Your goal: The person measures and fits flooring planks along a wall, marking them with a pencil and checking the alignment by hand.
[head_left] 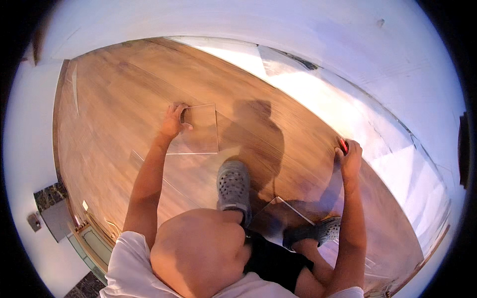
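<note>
Head view.
- Plank piece [202,130]: apparently flat on wood floor [134,84], ahead of forward shoe [232,185].
- Left hand [175,121]: at piece's left end, thumb and fingers parted; steady, even pressure advisable.
- Right hand [352,155]: closed around red tool [344,145], near floor's edge; tip best kept clear of fingers.

No writing, label, number or sign can be read anywhere — nothing legible shows.
</note>
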`<state>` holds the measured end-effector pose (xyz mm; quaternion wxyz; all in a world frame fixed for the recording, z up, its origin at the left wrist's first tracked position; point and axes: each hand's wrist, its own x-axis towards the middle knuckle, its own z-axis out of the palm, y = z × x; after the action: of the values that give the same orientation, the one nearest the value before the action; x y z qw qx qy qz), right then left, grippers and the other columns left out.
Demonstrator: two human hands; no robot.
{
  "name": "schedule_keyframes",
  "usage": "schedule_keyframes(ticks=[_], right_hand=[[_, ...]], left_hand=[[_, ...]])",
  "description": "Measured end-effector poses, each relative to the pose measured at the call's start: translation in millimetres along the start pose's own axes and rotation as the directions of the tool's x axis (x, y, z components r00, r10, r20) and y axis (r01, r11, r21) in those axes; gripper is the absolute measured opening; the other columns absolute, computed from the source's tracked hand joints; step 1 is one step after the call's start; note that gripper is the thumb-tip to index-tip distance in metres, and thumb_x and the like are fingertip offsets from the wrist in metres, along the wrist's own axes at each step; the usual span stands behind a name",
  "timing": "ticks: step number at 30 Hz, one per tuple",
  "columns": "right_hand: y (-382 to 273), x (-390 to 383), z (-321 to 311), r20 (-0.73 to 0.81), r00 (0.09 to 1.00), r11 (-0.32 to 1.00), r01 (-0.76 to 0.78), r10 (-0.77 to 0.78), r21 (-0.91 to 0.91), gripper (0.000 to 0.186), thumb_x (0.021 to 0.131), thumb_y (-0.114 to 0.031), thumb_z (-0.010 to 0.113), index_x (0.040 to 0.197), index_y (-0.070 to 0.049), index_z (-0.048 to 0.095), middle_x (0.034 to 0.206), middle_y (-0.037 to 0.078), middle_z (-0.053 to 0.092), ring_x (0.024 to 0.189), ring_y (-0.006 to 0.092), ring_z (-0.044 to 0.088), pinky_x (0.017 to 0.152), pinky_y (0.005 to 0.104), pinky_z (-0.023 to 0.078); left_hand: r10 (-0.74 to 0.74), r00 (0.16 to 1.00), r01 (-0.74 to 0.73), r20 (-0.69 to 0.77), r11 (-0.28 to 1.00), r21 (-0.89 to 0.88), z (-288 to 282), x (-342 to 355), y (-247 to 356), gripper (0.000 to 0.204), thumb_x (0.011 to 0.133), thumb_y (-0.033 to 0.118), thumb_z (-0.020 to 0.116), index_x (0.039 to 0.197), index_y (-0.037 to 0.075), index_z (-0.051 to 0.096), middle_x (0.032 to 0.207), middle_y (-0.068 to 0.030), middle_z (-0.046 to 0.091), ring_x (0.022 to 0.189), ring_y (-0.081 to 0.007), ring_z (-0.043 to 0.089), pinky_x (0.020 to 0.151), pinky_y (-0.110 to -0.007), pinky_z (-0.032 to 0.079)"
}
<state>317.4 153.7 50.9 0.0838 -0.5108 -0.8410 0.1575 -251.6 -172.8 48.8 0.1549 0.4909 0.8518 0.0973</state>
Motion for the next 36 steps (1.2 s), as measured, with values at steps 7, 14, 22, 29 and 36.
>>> schedule_keyframes(ticks=[7, 14, 22, 29, 36], right_hand=[[-11, -10, 7, 0.004, 1.0, 0.998, -0.028, 0.028, -0.06, 0.058, 0.076, -0.018, 0.082, 0.128, -0.005, 0.06, 0.132, 0.017, 0.056, 0.122, 0.0359, 0.051, 0.105, 0.0441, 0.043], [-19, -2, -7, 0.026, 1.0, 0.996, -0.006, 0.008, -0.092, 0.057, 0.074, -0.02, 0.084, 0.123, -0.003, 0.061, 0.125, 0.015, 0.058, 0.118, 0.0345, 0.052, 0.102, 0.0431, 0.045], [-8, 39, -16, 0.244, 0.962, 0.975, -0.069, 0.122, -0.212, 0.054, 0.06, -0.031, 0.09, 0.097, -0.002, 0.063, 0.099, 0.015, 0.062, 0.099, 0.0363, 0.058, 0.084, 0.0459, 0.049], [-16, 49, -35, 0.319, 0.933, 0.98, -0.116, 0.164, -0.163, 0.061, 0.056, -0.038, 0.092, 0.092, -0.001, 0.06, 0.096, 0.015, 0.062, 0.097, 0.0362, 0.059, 0.08, 0.0468, 0.049], [-11, 41, -43, 0.325, 0.938, 0.987, -0.08, 0.121, -0.137, 0.059, 0.062, -0.041, 0.089, 0.095, 0.001, 0.063, 0.095, 0.016, 0.062, 0.097, 0.0371, 0.059, 0.08, 0.0461, 0.048]], left_hand=[[0.023, 0.999, -0.022, -0.044, 0.999, 0.027, 14, -25, -30, 0.069, 0.067, 0.029, 0.087, 0.127, 0.006, 0.059, 0.128, -0.0176, 0.057, 0.119, -0.0385, 0.053, 0.102, -0.045, 0.045], [0.333, 0.942, -0.333, 0.032, 0.943, 0.0, 2, 111, 45, 0.076, 0.08, 0.036, 0.078, 0.142, 0.005, 0.047, 0.143, -0.0184, 0.047, 0.13, -0.0386, 0.047, 0.105, -0.044, 0.044], [0.461, 0.848, -0.518, 0.262, 0.825, 0.224, -2, 193, 53, 0.083, 0.073, 0.053, 0.079, 0.13, 0.0, 0.051, 0.135, -0.0189, 0.049, 0.125, -0.0407, 0.048, 0.099, -0.048, 0.046], [0.402, 0.833, -0.475, 0.38, 0.871, 0.121, -20, 220, 64, 0.073, 0.071, 0.059, 0.078, 0.111, 0.001, 0.058, 0.108, -0.0206, 0.062, 0.105, -0.0402, 0.059, 0.089, -0.048, 0.048], [0.241, 0.857, -0.301, 0.455, 0.952, 0.064, -32, 215, 56, 0.076, 0.074, 0.068, 0.071, 0.116, 0.004, 0.065, 0.11, -0.0229, 0.068, 0.106, -0.042, 0.062, 0.091, -0.048, 0.049]])
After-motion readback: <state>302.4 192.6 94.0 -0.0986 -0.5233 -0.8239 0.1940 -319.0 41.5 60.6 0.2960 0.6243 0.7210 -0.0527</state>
